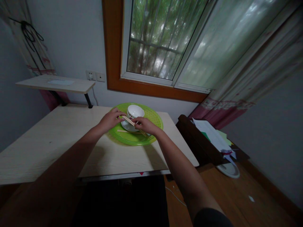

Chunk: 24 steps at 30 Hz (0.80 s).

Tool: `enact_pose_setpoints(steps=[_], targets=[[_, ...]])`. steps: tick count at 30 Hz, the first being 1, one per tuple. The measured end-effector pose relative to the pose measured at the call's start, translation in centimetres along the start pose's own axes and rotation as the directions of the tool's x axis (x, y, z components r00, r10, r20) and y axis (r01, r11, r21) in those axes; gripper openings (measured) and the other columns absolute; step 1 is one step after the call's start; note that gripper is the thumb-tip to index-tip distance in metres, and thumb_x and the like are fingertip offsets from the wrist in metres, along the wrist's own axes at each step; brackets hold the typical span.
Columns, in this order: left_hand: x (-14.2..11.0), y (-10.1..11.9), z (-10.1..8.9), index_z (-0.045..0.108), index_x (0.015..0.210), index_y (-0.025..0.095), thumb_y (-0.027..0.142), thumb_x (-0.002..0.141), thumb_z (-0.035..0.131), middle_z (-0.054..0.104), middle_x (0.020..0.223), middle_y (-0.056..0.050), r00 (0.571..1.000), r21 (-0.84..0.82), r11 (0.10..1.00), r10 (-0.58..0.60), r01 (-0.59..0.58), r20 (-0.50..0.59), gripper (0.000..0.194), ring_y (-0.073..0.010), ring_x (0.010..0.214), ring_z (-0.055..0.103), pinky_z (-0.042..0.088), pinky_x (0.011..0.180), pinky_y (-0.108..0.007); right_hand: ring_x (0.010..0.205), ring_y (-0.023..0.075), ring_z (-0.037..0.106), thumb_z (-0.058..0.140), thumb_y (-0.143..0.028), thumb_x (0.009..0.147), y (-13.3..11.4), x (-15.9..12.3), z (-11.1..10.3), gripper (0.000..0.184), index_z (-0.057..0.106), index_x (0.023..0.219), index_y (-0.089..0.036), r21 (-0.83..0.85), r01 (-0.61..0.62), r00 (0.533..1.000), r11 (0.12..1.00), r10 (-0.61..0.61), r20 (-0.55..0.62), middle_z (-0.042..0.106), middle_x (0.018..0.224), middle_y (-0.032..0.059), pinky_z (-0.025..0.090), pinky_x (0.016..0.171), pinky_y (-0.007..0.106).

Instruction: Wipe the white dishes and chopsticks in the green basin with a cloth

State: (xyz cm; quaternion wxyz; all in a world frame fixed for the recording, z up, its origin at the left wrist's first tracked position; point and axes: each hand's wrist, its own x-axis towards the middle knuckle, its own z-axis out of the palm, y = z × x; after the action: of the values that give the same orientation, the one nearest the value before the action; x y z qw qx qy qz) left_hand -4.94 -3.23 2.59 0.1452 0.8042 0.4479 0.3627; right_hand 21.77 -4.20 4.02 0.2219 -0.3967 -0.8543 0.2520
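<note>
A round green tray [155, 118] lies on the far right part of a pale wooden table [59, 135]. On it stand stacked white bowls [135, 111] over a white plate [127, 126]. My right hand [145, 125] is closed on wooden chopsticks [129, 120], which slant up to the left across the plate. My left hand [111, 119] rests on the tray's left rim, its fingers curled at the chopsticks' upper end. Another chopstick [125, 131] lies flat on the tray below my hands.
A dark side table [199, 142] to the right carries loose papers [211, 134]. A white plate [229, 170] lies on the wooden floor beside it. A raised shelf [55, 83] stands at the table's back left, under a wall socket [96, 76]. A window and curtains fill the back.
</note>
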Motion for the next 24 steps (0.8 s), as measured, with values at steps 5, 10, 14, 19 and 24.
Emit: enact_pose_setpoints(steps=[5,10,14,19,24], targets=[[0.2,-0.5,0.0,0.083,0.103,0.022,0.032,0.093,0.073,0.074,0.105,-0.008,0.997,0.074,0.997,0.018,-0.024,0.079,0.018,-0.0248,0.103,0.068,0.053,0.095,-0.037,0.105,0.019,0.073,0.064,-0.007,0.091,0.3,-0.3,-0.2,0.036,0.082,0.12,-0.018,0.069,-0.004,0.999,0.998,0.006,-0.037,0.08,0.122,0.0088,0.053,0.098,0.031],[0.4,-0.8,0.0,0.081,0.097,0.021,0.032,0.088,0.076,0.076,0.096,-0.007,0.987,0.125,0.992,-0.027,0.008,0.158,0.015,-0.0241,0.092,0.068,0.051,0.084,-0.034,0.104,0.0203,0.072,0.073,-0.016,0.094,0.7,-0.4,0.0,0.025,0.083,0.116,-0.02,0.017,-0.019,0.999,1.0,0.019,-0.027,0.081,0.118,0.008,0.052,0.097,0.031],[0.0,-1.1,0.3,0.08,0.09,0.021,0.032,0.084,0.078,0.077,0.091,-0.006,0.964,0.148,0.987,-0.092,0.056,0.251,0.012,-0.0236,0.086,0.069,0.049,0.078,-0.032,0.093,0.0195,0.072,0.079,-0.015,0.09,1.1,-0.3,0.3,0.022,0.085,0.111,-0.019,-0.095,-0.069,0.998,0.993,0.069,-0.003,0.083,0.106,0.0063,0.051,0.088,0.028],[-0.1,-1.8,0.7,0.079,0.085,0.023,0.035,0.081,0.079,0.078,0.091,-0.008,0.94,0.202,0.975,-0.149,0.089,0.307,0.013,-0.0256,0.087,0.07,0.049,0.081,-0.034,0.098,0.0231,0.074,0.08,-0.014,0.089,1.6,-0.4,0.4,0.021,0.087,0.106,-0.022,-0.23,-0.012,0.999,0.973,0.019,0.029,0.084,0.108,0.0066,0.05,0.09,0.029],[0.0,-2.1,1.2,0.08,0.088,0.024,0.035,0.079,0.077,0.079,0.092,-0.008,0.924,0.228,0.973,-0.125,0.042,0.362,0.014,-0.025,0.084,0.07,0.049,0.077,-0.033,0.094,0.0236,0.074,0.076,-0.02,0.092,1.3,-0.6,0.4,0.018,0.088,0.105,-0.021,-0.403,0.007,0.997,0.915,0.026,0.074,0.085,0.107,0.0095,0.049,0.086,0.029]])
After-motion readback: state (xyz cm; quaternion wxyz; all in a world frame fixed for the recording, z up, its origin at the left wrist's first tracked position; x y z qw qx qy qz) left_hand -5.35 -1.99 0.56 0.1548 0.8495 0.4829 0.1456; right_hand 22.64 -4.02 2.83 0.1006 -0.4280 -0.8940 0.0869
